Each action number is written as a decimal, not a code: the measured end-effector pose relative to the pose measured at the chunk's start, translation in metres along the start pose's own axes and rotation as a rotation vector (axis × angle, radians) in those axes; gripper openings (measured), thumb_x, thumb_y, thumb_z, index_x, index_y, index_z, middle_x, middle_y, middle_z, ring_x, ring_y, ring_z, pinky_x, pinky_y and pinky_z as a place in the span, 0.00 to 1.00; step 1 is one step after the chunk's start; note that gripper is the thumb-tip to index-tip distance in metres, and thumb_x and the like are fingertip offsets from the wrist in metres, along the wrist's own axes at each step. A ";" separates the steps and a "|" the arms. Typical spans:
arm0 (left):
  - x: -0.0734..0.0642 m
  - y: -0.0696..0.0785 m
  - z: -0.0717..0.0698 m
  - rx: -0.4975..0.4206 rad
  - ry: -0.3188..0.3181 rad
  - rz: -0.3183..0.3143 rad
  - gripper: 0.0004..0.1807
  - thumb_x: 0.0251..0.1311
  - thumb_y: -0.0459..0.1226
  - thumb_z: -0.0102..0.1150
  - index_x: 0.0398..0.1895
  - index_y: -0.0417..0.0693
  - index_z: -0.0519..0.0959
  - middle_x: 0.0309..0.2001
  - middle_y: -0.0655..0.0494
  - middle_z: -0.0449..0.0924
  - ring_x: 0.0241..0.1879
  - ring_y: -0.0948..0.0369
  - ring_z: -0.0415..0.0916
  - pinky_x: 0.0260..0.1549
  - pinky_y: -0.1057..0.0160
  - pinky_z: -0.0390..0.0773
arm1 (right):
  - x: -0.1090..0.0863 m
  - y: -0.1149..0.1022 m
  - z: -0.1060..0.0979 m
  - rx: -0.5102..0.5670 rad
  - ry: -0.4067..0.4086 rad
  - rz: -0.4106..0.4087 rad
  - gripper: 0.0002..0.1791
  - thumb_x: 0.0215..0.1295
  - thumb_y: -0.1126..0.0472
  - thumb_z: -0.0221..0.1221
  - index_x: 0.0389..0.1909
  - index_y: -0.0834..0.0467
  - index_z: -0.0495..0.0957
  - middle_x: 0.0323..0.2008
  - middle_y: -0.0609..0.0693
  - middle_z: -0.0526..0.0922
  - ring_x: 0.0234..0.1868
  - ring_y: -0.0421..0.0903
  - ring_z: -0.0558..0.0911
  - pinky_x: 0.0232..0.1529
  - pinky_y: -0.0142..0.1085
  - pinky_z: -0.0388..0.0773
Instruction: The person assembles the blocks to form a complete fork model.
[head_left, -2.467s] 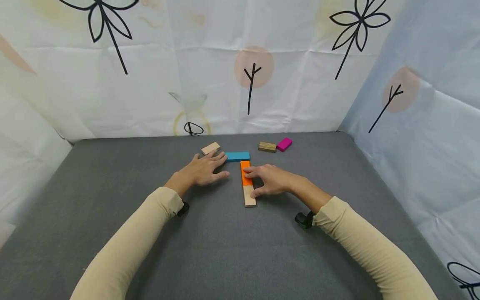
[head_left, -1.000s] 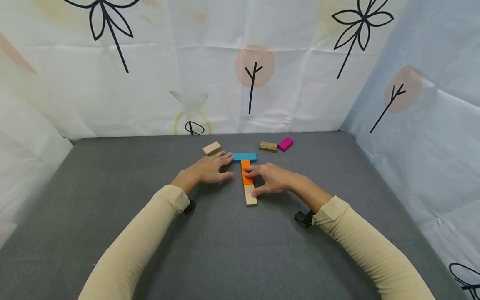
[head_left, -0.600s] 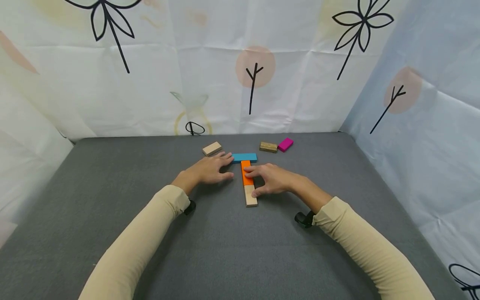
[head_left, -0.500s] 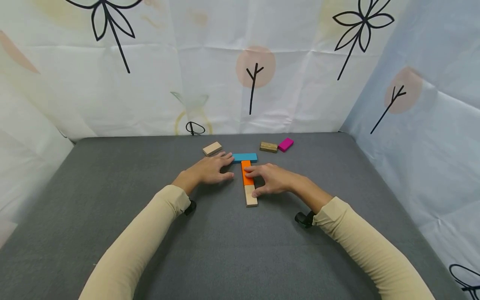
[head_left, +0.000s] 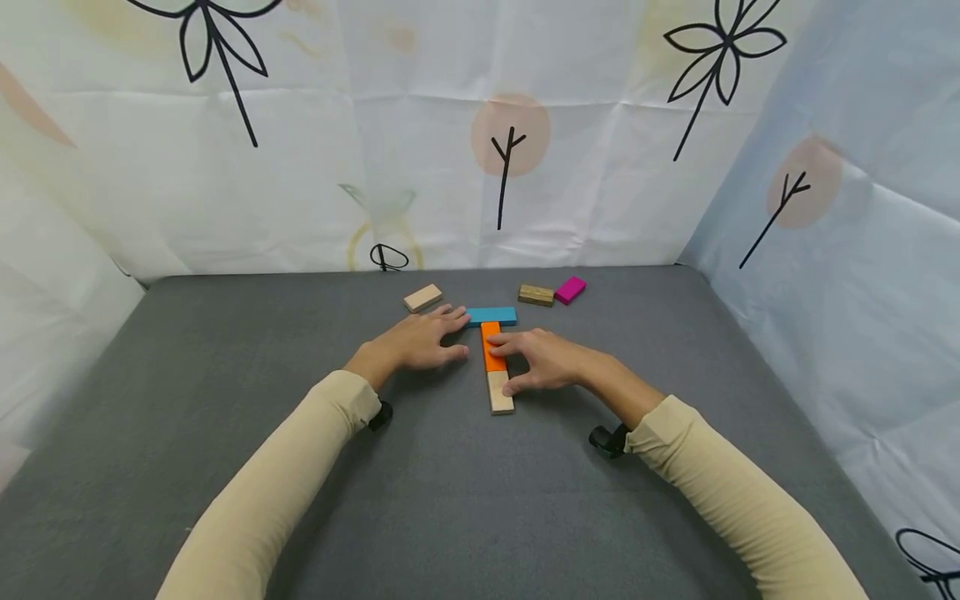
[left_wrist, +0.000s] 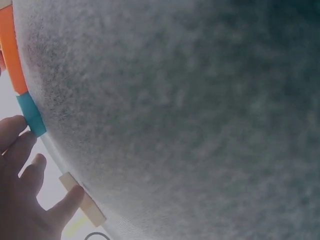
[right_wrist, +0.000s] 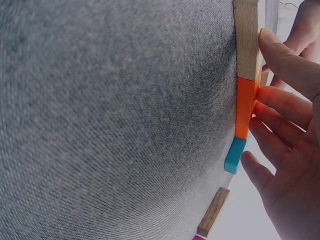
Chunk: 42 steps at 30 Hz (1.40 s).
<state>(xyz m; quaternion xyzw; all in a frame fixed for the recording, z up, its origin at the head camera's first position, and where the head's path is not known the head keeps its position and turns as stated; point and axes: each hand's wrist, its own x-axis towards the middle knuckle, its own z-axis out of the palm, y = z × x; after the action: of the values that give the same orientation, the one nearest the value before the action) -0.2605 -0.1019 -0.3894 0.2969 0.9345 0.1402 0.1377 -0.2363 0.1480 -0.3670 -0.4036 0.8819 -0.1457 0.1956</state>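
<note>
A blue wooden block (head_left: 492, 317) lies crosswise at the far end of an orange block (head_left: 495, 364), and a plain wooden block (head_left: 500, 404) continues the line towards me, so the row resembles a T. My left hand (head_left: 415, 342) spreads over the table with its fingertips at the blue block's left end. From the right, my right hand (head_left: 547, 360) rests its fingers on the orange block, its thumb on the plain one. In the right wrist view, the relaxed fingers run along the side of the orange block (right_wrist: 245, 107), thumb against the plain block (right_wrist: 247, 42).
Behind my left hand lies another plain block (head_left: 423, 297), set at a slant. A brown wood-grain block (head_left: 536, 295) and a magenta block (head_left: 571, 290) lie end to end at the back right. White printed cloth (head_left: 600, 192) borders the grey tabletop (head_left: 465, 517).
My left hand has shifted right and the blue block has slid right with it, from mostly left of the orange block to across its end. My right hand has stayed in place.
</note>
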 end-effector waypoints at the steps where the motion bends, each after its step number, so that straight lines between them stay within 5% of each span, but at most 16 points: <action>1: 0.000 0.000 0.000 -0.006 0.002 0.000 0.38 0.72 0.54 0.49 0.78 0.46 0.56 0.78 0.50 0.50 0.77 0.49 0.45 0.71 0.43 0.53 | 0.000 0.000 0.000 0.000 0.001 0.000 0.38 0.64 0.49 0.67 0.70 0.63 0.69 0.75 0.57 0.60 0.75 0.58 0.58 0.71 0.57 0.55; 11: -0.003 -0.004 -0.001 0.010 0.055 0.020 0.37 0.72 0.53 0.50 0.77 0.45 0.59 0.78 0.49 0.53 0.77 0.47 0.45 0.70 0.39 0.53 | 0.000 -0.002 -0.001 -0.001 -0.009 0.003 0.38 0.65 0.48 0.66 0.71 0.62 0.68 0.76 0.56 0.58 0.75 0.58 0.58 0.71 0.59 0.53; 30: 0.001 -0.003 0.000 0.049 0.021 0.019 0.37 0.71 0.53 0.51 0.78 0.47 0.58 0.78 0.48 0.50 0.77 0.48 0.45 0.70 0.40 0.53 | 0.000 -0.001 -0.001 0.002 0.004 -0.017 0.38 0.67 0.47 0.64 0.71 0.62 0.67 0.75 0.58 0.60 0.75 0.58 0.59 0.71 0.58 0.55; 37: 0.001 -0.001 0.002 0.062 0.020 0.011 0.38 0.71 0.53 0.52 0.78 0.48 0.58 0.78 0.48 0.50 0.77 0.47 0.46 0.70 0.41 0.54 | 0.005 0.001 0.003 -0.034 0.179 -0.030 0.32 0.69 0.50 0.62 0.67 0.64 0.72 0.70 0.61 0.68 0.70 0.58 0.68 0.68 0.53 0.64; 42: 0.002 0.001 0.003 0.055 0.014 -0.003 0.39 0.70 0.53 0.54 0.78 0.49 0.56 0.78 0.48 0.49 0.77 0.48 0.46 0.70 0.42 0.55 | 0.012 0.004 0.003 -0.096 0.282 0.064 0.31 0.69 0.50 0.62 0.67 0.62 0.73 0.70 0.61 0.68 0.69 0.59 0.69 0.68 0.55 0.64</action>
<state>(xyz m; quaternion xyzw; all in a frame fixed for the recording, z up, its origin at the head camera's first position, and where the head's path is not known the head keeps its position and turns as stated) -0.2602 -0.0995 -0.3915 0.2985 0.9393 0.1163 0.1233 -0.2447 0.1413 -0.3736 -0.3595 0.9190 -0.1521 0.0547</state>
